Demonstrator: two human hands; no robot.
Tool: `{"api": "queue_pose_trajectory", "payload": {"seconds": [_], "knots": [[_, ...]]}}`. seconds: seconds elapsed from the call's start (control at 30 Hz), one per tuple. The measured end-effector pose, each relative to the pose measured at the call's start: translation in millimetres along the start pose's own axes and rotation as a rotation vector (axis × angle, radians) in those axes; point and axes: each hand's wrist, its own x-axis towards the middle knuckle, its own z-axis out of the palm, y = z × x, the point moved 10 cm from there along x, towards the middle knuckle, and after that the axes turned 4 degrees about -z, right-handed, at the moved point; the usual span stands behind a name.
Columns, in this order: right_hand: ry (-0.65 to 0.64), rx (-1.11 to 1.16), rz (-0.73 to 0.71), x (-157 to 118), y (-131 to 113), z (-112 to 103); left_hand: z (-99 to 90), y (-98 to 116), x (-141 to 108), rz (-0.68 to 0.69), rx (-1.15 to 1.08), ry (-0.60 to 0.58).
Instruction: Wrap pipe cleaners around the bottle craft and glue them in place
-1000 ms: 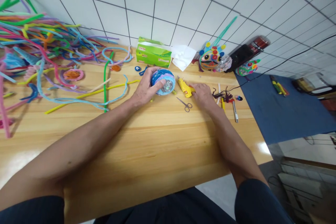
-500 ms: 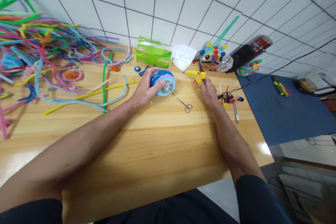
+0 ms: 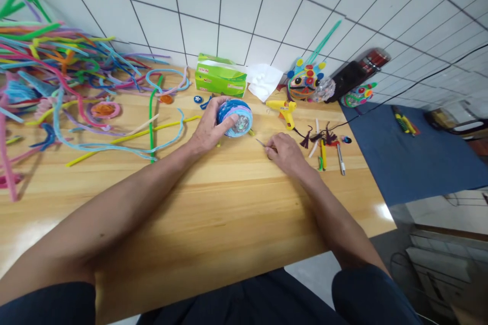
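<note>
My left hand [image 3: 211,129] is closed around a round body wound with blue and lilac pipe cleaners [image 3: 232,106]; its clear, shiny end faces me. To the right, my right hand [image 3: 285,152] is down on the tabletop with its fingers closed over the handles of small scissors [image 3: 260,142]. Only the blades' tip shows, pointing left toward the wound body. Beyond that hand a yellow glue gun [image 3: 284,110] lies on the table, touched by neither hand.
A heap of coloured pipe cleaners [image 3: 57,61] covers the left side. Along the wall stand a green tissue pack [image 3: 221,78], white tissue [image 3: 263,81], a decorated figure [image 3: 305,84] and a dark bottle [image 3: 346,81]. A pen [image 3: 340,160] and tassels [image 3: 324,134] lie right.
My right hand has let go of the glue gun, leaving it on the table, and moved left and nearer onto the scissors. My left hand keeps its hold on the wound body.
</note>
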Motion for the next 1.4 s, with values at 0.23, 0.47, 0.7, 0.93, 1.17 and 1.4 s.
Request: {"api": "queue_pose_trajectory", "payload": {"seconds": [0.23,0.47,0.7,0.93,1.17,1.4], "knots": [[0.000,-0.061,0.092,2,6,9,1.9,1,0,0.006,-0.011,-0.007],[0.527,0.435,-0.087,-26,-1,-42,0.4,-4,-1,0.008,-0.025,0.006],[0.664,0.441,-0.271,1,-74,-65,-1.3,-1,-4,0.009,0.005,-0.010],[0.762,0.382,-0.374,6,-85,-63,-0.6,5,-6,0.026,0.033,-0.034],[0.776,0.318,-0.381,7,-86,-58,-0.8,4,-6,0.024,0.045,-0.056],[0.732,0.286,-0.335,10,-83,-46,-3.7,3,-6,0.014,0.047,-0.031]]}}
